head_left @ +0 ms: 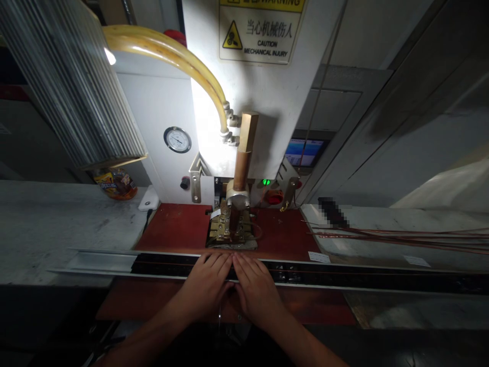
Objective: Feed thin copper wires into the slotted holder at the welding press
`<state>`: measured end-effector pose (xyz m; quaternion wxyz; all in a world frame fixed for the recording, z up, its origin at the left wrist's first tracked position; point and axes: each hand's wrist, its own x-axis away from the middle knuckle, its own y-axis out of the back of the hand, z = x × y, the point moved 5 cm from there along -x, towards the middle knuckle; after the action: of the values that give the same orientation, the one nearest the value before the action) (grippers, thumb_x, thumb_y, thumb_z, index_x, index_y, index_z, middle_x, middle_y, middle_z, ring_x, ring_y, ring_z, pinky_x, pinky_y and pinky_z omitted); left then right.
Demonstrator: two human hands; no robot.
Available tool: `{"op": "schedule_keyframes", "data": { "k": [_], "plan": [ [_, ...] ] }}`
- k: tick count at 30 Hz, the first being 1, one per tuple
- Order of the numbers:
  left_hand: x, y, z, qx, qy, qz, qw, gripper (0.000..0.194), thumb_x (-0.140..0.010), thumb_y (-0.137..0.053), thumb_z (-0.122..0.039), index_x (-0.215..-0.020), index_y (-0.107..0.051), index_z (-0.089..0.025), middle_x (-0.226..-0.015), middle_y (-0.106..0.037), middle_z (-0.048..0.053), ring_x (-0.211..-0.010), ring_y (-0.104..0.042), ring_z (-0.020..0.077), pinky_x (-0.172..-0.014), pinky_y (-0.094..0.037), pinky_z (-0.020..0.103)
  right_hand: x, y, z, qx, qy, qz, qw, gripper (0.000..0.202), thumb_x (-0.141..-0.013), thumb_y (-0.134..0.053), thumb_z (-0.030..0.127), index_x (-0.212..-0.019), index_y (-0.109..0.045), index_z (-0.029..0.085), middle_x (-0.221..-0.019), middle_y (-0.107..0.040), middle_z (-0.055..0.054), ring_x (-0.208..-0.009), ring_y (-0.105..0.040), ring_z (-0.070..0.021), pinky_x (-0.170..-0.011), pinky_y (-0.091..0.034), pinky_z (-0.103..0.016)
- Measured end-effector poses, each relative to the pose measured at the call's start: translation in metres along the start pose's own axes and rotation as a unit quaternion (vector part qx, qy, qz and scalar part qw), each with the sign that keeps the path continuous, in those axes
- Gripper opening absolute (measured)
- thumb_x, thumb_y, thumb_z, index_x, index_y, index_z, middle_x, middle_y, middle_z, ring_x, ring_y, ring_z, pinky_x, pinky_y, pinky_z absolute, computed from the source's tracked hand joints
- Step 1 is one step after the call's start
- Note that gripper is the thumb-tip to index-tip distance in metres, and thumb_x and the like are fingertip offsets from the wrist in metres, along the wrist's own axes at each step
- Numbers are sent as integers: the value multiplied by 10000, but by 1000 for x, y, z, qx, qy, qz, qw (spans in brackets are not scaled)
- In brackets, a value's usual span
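**Both hands flat on a long channel at the welding head**

The left hand and right hand lie side by side, index fingers touching, palms down and fingers spread flat on a long dark metal channel; neither closes around it. The channel runs across the view, resting on a red work plate. Just beyond the fingertips sits a brass fixture under a copper electrode column. Behind stands the white machine housing with a pressure gauge, yellow hoses and a caution label. A grey bench extends left; copper rods lie to the right.
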<state>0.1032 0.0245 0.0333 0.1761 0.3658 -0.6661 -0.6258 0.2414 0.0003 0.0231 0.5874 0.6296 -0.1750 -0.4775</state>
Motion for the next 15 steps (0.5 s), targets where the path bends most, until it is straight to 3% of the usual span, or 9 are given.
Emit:
{"op": "schedule_keyframes", "data": {
  "k": [5,15],
  "plan": [
    [0,-1,0,-10,1,-2,1000,447,-985,-587,-329,-1398,-521,-171,-1391,-635,121,-1262,-575,294,-1076,-364,454,2,-4,0,14,11,-20,1000,506,-982,-510,224,-1459,-528,56,-1498,-558,-152,-1396,-495,-249,-1181,-373,-401],
    [0,-6,3,-41,-26,-18,999,491,-965,-647,-385,-1369,-532,-130,-1345,-661,131,-1216,-603,288,-1058,-375,437,-2,5,-1,15,15,28,999,538,-997,-547,298,-1488,-503,83,-1500,-559,-141,-1392,-505,-236,-1183,-378,-380]
  ]
}}
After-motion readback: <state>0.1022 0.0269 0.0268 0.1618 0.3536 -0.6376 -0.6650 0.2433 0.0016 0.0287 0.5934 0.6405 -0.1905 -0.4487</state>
